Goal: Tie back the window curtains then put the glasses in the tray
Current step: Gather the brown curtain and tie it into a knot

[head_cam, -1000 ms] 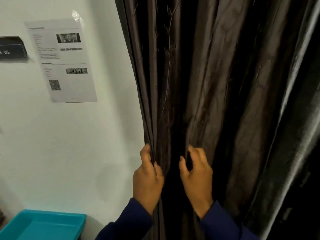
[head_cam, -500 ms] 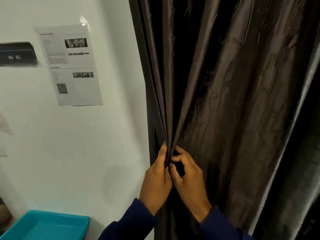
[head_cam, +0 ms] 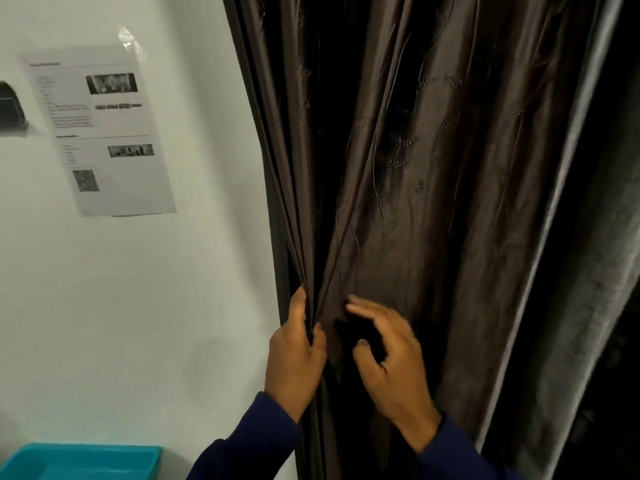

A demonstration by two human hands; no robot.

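The step in hand is the first one, tying back the curtain: the folds are being gathered into a bunch and nothing is tied yet. The brown curtain (head_cam: pixel 433 202) hangs along the right side of the white wall (head_cam: pixel 138 306), its left edge drawn in to a narrow neck. The left hand (head_cam: pixel 294 362) grips that neck, with thumb and fingers curled round the bunched folds where they meet. The right hand (head_cam: pixel 391 368) is just beside it, with the fingers spread and loosely bent and the thumb apart; they hold no cloth, though the fingertips lie close to the fabric and I cannot tell whether they touch it.

No tie-back cord or hook shows, and no glasses are in view. The blue tray (head_cam: pixel 79 459) sits at the bottom left corner, below the paper notice (head_cam: pixel 100 133) taped to the wall.

The next move likely calls for the right hand to reach further right, scoop more folds toward the left hand's grip, and then find something to bind the bunch.

Half a second ago both hands pinched the folds together at one spot, fingertips touching. Since then the right hand has let go and opened out to the right, while the left keeps its hold.
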